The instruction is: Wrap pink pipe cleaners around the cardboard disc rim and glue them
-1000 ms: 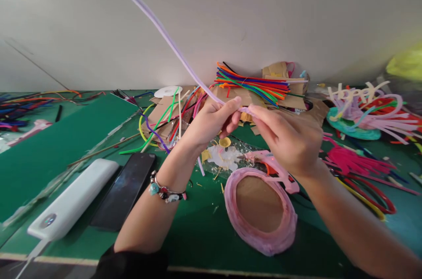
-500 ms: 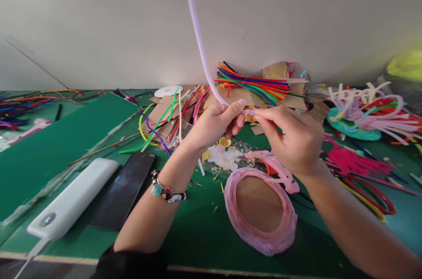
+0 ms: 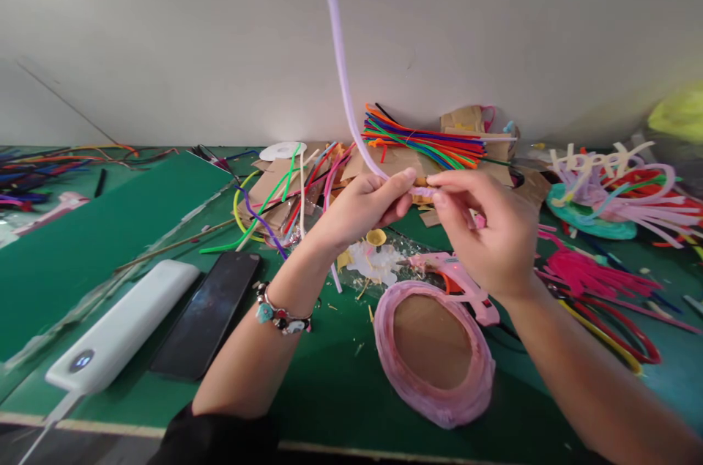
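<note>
A long lilac pipe cleaner (image 3: 339, 47) rises from my hands and bends up past the top of the view. My left hand (image 3: 373, 203) pinches it between thumb and curled fingers. Its lower stretch, which looks twisted, runs across to my right hand (image 3: 483, 220), whose thumb and forefinger pinch that end. Below the hands, an oval ring wrapped in pink (image 3: 387, 370) with a brown cardboard middle lies on the table. A pink hot glue gun (image 3: 453, 274) rests just behind the ring, partly under my right hand.
Bundled coloured pipe cleaners (image 3: 422, 139) lie on cardboard at the back. A white power bank (image 3: 124, 326) and a black phone (image 3: 209, 315) are at left. A pink and teal pipe-cleaner piece (image 3: 596, 212) stands at right. A grey partition (image 3: 220, 55) closes off the back.
My right hand has loosened and shifted slightly, its fingers spread more around the twisted end. A longer lilac stretch shows between the hands. The left hand keeps its pinch.
</note>
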A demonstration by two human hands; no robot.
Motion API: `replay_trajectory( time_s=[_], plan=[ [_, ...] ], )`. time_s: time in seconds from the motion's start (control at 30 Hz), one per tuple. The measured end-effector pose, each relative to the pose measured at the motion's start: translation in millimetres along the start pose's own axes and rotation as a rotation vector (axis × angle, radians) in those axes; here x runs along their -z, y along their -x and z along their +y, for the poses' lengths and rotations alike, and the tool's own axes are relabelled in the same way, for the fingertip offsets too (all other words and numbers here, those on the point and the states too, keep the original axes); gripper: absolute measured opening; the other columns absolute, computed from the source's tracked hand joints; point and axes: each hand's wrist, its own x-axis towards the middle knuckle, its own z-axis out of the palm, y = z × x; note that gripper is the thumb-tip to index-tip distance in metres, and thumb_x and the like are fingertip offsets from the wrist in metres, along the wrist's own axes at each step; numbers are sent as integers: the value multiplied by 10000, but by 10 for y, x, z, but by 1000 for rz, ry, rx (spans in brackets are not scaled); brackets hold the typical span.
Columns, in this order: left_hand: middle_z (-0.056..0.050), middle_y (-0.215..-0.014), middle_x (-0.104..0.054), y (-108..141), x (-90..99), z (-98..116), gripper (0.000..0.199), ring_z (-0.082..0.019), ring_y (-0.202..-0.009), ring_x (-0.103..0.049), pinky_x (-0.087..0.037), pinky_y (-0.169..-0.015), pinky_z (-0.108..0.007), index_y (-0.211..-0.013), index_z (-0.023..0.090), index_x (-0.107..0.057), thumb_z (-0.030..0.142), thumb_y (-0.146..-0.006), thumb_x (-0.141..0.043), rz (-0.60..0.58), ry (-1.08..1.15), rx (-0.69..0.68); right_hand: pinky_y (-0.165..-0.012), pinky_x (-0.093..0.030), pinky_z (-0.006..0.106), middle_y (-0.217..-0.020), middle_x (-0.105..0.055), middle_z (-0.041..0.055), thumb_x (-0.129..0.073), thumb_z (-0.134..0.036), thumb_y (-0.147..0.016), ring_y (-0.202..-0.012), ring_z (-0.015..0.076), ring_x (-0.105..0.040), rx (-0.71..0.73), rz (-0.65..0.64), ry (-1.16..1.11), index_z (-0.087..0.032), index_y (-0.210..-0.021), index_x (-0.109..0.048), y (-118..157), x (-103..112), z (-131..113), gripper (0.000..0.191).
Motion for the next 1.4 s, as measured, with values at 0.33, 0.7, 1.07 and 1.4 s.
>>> replay_trajectory(
  time_s=[0.33,0.7,1.07,1.4],
  plan=[
    [58,-433,-364,-15,59,-7,469,-9,-367,-320,-227,-388,-168,-524,148,-452,387,-907,-329,124,33,70,-544,-424,226,-653,-605,-1,-527,-51,-773,-601,109,-562,469,-29,504,-194,-841,-535,-3,36,52,159],
    [26,-501,-463,1,106,-15,375,-30,-432,-386,-291,-429,-162,-582,137,-522,307,-886,-383,-69,65,93,-529,-418,219,-689,-636,27,-544,-144,-807,-592,101,-575,415,-53,478,-150,-869,-538,18,-3,17,63],
    [35,-504,-454,-9,153,-2,314,-35,-420,-347,-251,-405,-179,-590,147,-535,247,-859,-408,-164,88,119,-593,-452,260,-722,-617,12,-546,-118,-789,-649,129,-556,529,23,532,-209,-906,-546,32,24,60,149],
    [28,-495,-426,8,166,30,357,-47,-452,-389,-299,-428,-177,-547,154,-497,234,-872,-372,-120,-55,83,-561,-471,229,-717,-637,25,-512,-148,-808,-631,108,-578,123,-71,92,-180,-835,-595,4,-20,2,93]
  ],
)
